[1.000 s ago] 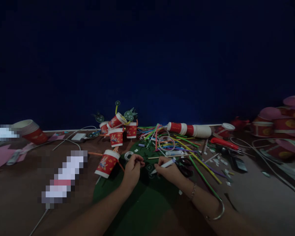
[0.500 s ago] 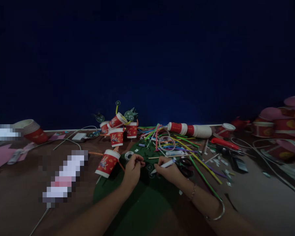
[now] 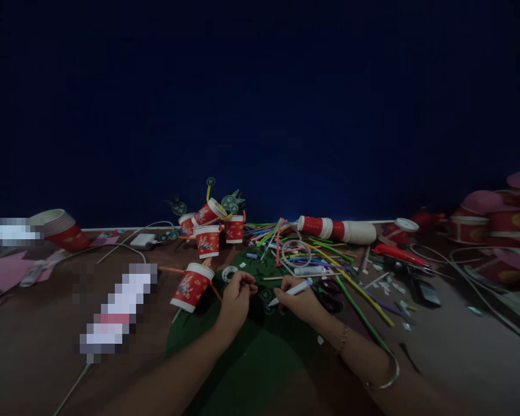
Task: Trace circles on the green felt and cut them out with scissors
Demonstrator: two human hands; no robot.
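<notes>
My right hand grips a white marker, its tip pointing left at a small dark piece with pale circular drawings. Left of that piece, my left hand has its fingers curled together in a pinch; whatever sits between them is too dark to make out. Both hands are over a dark green sheet on the table. Just beyond the left hand lies a white roll of tape. A red paper cup leans on its left, and dark-handled scissors rest by the right wrist.
Red cups joined into a figure stand at the back. Colourful pipe cleaners, a stack of cups and paper scraps lie to the right. A red-handled tool is farther right; pink paper lies at far left.
The whole view has shifted slightly, so things appear a little farther right. Both hands keep nearly the same pose, with the marker still by the circular drawings.
</notes>
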